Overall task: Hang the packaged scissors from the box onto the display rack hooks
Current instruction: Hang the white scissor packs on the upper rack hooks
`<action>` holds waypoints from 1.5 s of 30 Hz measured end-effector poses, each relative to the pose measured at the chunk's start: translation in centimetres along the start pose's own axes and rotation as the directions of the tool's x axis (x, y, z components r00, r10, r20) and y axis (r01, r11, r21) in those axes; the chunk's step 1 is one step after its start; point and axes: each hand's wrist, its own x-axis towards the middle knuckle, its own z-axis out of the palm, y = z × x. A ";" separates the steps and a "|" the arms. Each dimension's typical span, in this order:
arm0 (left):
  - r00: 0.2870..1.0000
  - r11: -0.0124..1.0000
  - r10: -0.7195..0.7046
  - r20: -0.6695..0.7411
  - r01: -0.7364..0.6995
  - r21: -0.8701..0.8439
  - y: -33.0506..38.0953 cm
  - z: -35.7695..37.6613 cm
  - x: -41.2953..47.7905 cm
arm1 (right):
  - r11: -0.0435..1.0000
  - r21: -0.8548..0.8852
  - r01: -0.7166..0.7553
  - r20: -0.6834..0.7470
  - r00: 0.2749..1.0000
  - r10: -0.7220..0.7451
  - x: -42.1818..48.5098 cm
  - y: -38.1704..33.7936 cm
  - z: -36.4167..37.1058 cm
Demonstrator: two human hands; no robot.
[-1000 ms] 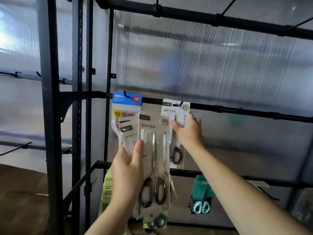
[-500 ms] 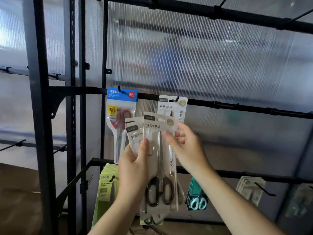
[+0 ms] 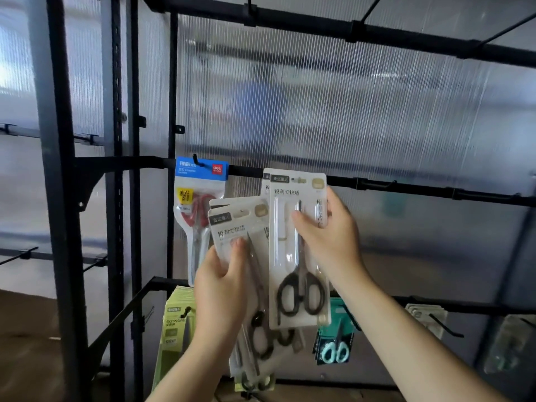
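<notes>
My right hand grips one white pack of black-handled scissors and holds it upright, its top just at the middle rail of the black display rack. Behind it another white pack hangs on a hook, mostly hidden. My left hand holds a fanned stack of the same white scissors packs, tilted left, just left of the right hand's pack. A blue-topped pack of red-handled scissors hangs on the leftmost hook.
On the lower rail hang yellow-green scissors packs, teal packs with mint handles, and pale packs on a hook further right. Empty hooks stick out along the middle rail's right part. Black uprights stand at left.
My right hand took the front pack off the stack in my left hand and lifted it up and to the right, toward the middle rail. The left hand's stack tilted left.
</notes>
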 end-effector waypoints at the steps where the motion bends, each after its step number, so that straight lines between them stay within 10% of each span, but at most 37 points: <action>1: 1.000 1.000 0.002 -0.002 -0.002 0.003 0.0 -0.2 0.1 | 1.000 -0.026 0.006 -0.011 1.000 -0.006 0.5 0.0 0.0; 30: 0.999 0.999 -0.025 0.034 0.023 0.045 0.9 -1.1 0.2 | 0.836 -0.525 -0.159 -0.001 0.983 0.186 2.2 2.2 2.7; 45: 0.989 0.988 -0.141 0.035 0.143 -0.060 0.6 1.1 -0.4 | 0.983 -0.135 -0.122 0.170 0.975 0.144 -2.9 1.2 1.9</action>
